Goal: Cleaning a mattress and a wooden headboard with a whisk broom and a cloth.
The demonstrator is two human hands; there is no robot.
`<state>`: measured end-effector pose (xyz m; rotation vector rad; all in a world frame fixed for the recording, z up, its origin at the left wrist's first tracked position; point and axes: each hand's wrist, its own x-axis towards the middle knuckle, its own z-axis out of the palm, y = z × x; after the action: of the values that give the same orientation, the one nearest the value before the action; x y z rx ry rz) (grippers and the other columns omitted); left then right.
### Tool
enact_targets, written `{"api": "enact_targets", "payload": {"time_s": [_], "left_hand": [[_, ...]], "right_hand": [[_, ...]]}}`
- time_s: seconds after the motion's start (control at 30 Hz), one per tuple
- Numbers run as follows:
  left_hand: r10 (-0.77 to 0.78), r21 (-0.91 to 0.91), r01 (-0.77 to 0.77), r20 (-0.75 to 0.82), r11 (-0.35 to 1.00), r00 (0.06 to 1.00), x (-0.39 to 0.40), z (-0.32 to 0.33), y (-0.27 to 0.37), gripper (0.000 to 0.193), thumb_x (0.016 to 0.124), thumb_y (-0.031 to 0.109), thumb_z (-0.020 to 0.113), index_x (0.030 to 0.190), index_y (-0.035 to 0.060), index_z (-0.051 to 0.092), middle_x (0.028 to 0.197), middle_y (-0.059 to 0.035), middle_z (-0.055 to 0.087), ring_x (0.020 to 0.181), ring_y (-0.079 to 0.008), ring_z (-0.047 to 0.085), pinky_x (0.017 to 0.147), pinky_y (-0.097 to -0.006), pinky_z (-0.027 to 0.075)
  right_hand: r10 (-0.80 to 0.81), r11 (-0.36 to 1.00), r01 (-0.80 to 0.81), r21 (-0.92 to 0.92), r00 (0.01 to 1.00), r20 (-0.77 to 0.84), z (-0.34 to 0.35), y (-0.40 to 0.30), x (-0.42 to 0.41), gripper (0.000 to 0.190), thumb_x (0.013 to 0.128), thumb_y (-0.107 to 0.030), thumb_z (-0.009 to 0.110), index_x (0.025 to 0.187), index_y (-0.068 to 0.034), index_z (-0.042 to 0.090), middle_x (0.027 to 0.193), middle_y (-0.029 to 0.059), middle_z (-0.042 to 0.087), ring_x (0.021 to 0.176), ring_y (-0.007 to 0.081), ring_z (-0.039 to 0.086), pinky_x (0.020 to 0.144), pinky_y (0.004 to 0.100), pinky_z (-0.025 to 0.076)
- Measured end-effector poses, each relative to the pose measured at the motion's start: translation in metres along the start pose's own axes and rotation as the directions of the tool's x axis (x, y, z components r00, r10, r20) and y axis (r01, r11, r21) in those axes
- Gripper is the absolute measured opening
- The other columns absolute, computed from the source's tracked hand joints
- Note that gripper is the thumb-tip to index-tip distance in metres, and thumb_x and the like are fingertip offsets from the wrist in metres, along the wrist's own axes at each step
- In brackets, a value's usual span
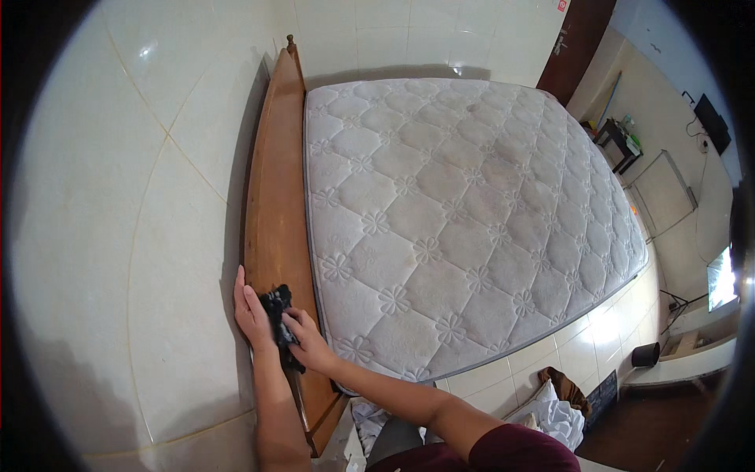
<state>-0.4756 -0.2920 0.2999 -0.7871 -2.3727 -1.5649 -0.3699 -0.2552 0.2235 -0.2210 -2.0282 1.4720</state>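
Observation:
A dark, patterned cloth (pixel 277 307) lies bunched against the wooden headboard (pixel 280 200), near its close end. My right hand (pixel 309 342) grips the cloth and presses it on the wood. My left hand (pixel 253 312) rests along the headboard's upper edge on the wall side, fingers pointing away from me. Whether the left palm touches the cloth is hard to tell. The bare quilted mattress (pixel 466 218), with stitched flowers and some brownish stains, butts up to the headboard on the right.
A tiled wall (pixel 177 194) rises close behind the headboard. White bedding (pixel 557 413) and a brown cloth (pixel 563 389) lie heaped on the tiled floor (pixel 489 389). Farther off are a dark bin (pixel 646 354), a small black table (pixel 616 141) and a brown door (pixel 575 47).

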Motion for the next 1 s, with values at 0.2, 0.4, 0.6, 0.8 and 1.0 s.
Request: {"api": "enact_targets", "payload": {"time_s": [0.2,0.4,0.6,0.8,1.0], "left_hand": [[0.004,-0.055,-0.004,-0.011,0.998,1.000,-0.002,0.012,0.006,0.047,0.096,0.032,0.029,0.123,-0.0026,0.045,0.125,-0.0154,0.049,0.115,-0.0270,0.046,0.098,-0.0327,0.032],[-0.025,-0.135,0.021,-0.031,0.991,0.999,-0.006,0.002,-0.002,0.056,0.095,0.038,0.023,0.122,-0.0054,0.046,0.123,-0.0175,0.050,0.115,-0.0279,0.046,0.098,-0.0335,0.032],[0.058,-0.096,-0.063,-0.059,0.993,0.997,-0.002,0.013,-0.001,0.065,0.093,0.047,0.019,0.122,-0.0060,0.044,0.123,-0.0196,0.048,0.114,-0.0298,0.045,0.099,-0.0371,0.031],[0.157,-0.085,-0.181,-0.232,0.980,0.960,-0.007,0.012,0.011,0.072,0.089,0.050,0.032,0.130,-0.0082,0.024,0.127,-0.0238,0.039,0.116,-0.0339,0.040,0.100,-0.0417,0.028],[0.082,0.353,-0.059,-0.050,0.934,0.995,-0.013,0.010,0.009,0.048,0.087,0.022,0.047,0.123,-0.0071,0.038,0.116,-0.0232,0.050,0.106,-0.0350,0.049,0.092,-0.0391,0.038]], "right_hand": [[0.657,0.753,-0.641,-0.150,0.746,0.109,0.013,0.048,-0.029,0.069,0.065,0.006,0.050,0.131,-0.005,0.034,0.112,0.0228,0.042,0.107,0.0390,0.041,0.093,0.0392,0.034],[-0.052,0.992,0.042,-0.120,0.995,-0.084,-0.010,-0.027,0.056,0.068,0.064,0.009,0.050,0.129,-0.003,0.036,0.111,0.0220,0.042,0.106,0.0388,0.041,0.093,0.0412,0.033],[0.209,0.977,-0.209,-0.051,0.978,0.004,-0.006,0.017,0.022,0.065,0.063,0.010,0.049,0.126,-0.002,0.040,0.116,0.0217,0.041,0.104,0.0387,0.042,0.092,0.0398,0.035],[-0.279,0.945,0.303,-0.122,0.943,0.180,-0.053,-0.008,0.112,0.061,0.064,0.006,0.050,0.122,-0.015,0.050,0.117,0.0215,0.044,0.099,0.0385,0.045,0.086,0.0411,0.039],[-0.367,0.885,0.407,-0.228,0.909,0.195,-0.061,-0.002,0.208,0.049,0.064,0.002,0.055,0.108,-0.018,0.059,0.116,0.0089,0.050,0.090,0.0291,0.048,0.080,0.0352,0.039]]}}
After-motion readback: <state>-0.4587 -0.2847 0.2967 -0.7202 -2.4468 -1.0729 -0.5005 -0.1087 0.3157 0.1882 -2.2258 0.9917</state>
